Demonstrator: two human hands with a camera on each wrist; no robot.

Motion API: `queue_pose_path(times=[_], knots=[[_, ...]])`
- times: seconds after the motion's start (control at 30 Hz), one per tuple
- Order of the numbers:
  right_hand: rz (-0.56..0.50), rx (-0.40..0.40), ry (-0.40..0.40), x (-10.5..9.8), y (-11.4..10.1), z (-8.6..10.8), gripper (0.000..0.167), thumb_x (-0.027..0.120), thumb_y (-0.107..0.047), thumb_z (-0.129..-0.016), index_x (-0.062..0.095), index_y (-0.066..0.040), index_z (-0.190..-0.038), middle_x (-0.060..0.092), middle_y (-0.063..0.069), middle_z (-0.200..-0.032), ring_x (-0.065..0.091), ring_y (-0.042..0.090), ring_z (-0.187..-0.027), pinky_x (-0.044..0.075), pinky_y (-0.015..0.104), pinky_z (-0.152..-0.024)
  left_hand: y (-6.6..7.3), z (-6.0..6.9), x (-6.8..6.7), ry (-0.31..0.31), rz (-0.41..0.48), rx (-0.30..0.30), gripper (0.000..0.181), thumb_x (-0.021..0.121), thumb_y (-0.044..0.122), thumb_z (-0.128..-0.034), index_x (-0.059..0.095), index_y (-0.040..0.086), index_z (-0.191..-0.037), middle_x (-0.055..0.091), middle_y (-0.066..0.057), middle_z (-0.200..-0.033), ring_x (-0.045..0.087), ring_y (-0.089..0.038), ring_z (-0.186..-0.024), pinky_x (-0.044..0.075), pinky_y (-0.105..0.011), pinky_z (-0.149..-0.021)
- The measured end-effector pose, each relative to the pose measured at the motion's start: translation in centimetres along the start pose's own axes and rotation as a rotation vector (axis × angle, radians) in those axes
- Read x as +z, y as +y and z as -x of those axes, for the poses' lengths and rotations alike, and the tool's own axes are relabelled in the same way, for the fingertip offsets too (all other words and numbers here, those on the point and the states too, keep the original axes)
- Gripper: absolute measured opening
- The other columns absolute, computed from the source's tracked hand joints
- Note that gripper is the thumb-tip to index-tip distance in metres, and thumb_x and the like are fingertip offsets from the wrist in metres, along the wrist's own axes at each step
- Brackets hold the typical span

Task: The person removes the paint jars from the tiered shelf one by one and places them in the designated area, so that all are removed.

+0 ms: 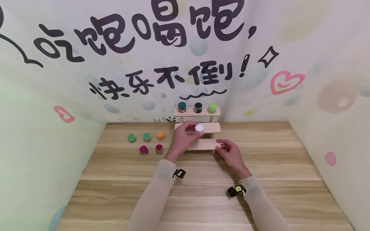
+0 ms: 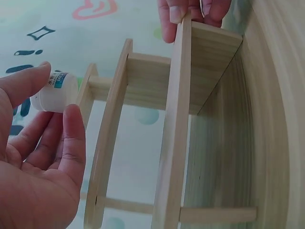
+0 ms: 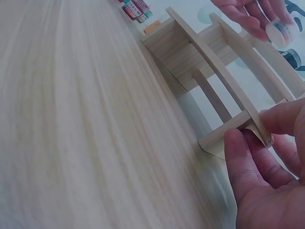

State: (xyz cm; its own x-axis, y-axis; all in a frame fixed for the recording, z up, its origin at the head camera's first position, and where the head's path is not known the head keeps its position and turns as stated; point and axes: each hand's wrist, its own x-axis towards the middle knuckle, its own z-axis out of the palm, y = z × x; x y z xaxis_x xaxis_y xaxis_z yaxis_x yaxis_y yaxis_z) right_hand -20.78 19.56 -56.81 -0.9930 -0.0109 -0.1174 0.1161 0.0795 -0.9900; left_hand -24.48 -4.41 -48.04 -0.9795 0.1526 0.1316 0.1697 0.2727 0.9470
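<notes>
A small white-lidded jar [image 1: 199, 128] is pinched between thumb and fingers of the left hand [image 1: 185, 138], over the middle step of a three-step wooden rack [image 1: 199, 145]. In the left wrist view the jar [image 2: 56, 93] is whitish with a blue and white label, held clear of the wood. The right hand [image 1: 230, 157] grips the right end of the rack's lowest step; in the right wrist view the thumb and fingers of this hand [image 3: 267, 176] lie around that step's end [image 3: 259, 126].
On the top step stand a teal jar [image 1: 181, 107], a black jar [image 1: 198, 107] and a light green jar [image 1: 212, 108]. Left of the rack, several jars sit on the table [image 1: 121, 179], among them an orange one [image 1: 160, 136] and a magenta one [image 1: 143, 150]. A printed cloth [image 1: 138, 109] hangs behind.
</notes>
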Motion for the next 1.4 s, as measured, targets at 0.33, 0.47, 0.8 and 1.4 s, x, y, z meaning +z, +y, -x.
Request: queue_pose_path(times=[0.33, 0.47, 0.8, 1.4], knots=[[0.017, -0.001, 0.014, 0.1, 0.0, 0.2, 0.038, 0.071, -0.008, -0.102, 0.063, -0.001, -0.138, 0.065, 0.007, -0.099, 0.076, 0.021, -0.088, 0.066, 0.03, -0.079, -0.3, 1.4, -1.9, 0.021, 0.029, -0.017, 0.041, 0.089, 0.027, -0.0878, 0.071, 0.018, -0.124, 0.071, -0.001, -0.123, 0.068, -0.022, -0.115, 0.062, -0.036, -0.097], [0.028, 0.017, 0.015, 0.1, -0.1, 0.3, 0.039, 0.07, -0.01, -0.102, 0.062, -0.002, -0.14, 0.062, 0.008, -0.101, 0.075, 0.023, -0.092, 0.066, 0.031, -0.083, -0.8, 2.0, -2.8, 0.048, 0.022, -0.018, 0.04, 0.089, 0.028, -0.088, 0.072, 0.019, -0.123, 0.072, -0.001, -0.122, 0.068, -0.021, -0.114, 0.062, -0.037, -0.096], [0.017, 0.027, 0.011, 0.2, -0.1, 0.2, 0.039, 0.07, -0.01, -0.102, 0.062, -0.003, -0.14, 0.06, 0.008, -0.1, 0.076, 0.024, -0.093, 0.066, 0.033, -0.084, -2.6, 3.0, -5.7, 0.104, 0.005, -0.034, 0.039, 0.087, 0.03, -0.0893, 0.072, 0.018, -0.123, 0.073, -0.002, -0.122, 0.068, -0.022, -0.114, 0.063, -0.036, -0.096], [-0.009, 0.005, 0.012, 0.5, -0.3, 0.4, 0.039, 0.069, -0.006, -0.102, 0.061, -0.001, -0.14, 0.061, 0.007, -0.099, 0.076, 0.018, -0.09, 0.066, 0.034, -0.084, -4.1, 4.7, -11.3, 0.171, -0.003, -0.071, 0.043, 0.087, 0.031, -0.0894, 0.073, 0.016, -0.127, 0.073, -0.007, -0.124, 0.067, -0.022, -0.113, 0.06, -0.021, -0.086]])
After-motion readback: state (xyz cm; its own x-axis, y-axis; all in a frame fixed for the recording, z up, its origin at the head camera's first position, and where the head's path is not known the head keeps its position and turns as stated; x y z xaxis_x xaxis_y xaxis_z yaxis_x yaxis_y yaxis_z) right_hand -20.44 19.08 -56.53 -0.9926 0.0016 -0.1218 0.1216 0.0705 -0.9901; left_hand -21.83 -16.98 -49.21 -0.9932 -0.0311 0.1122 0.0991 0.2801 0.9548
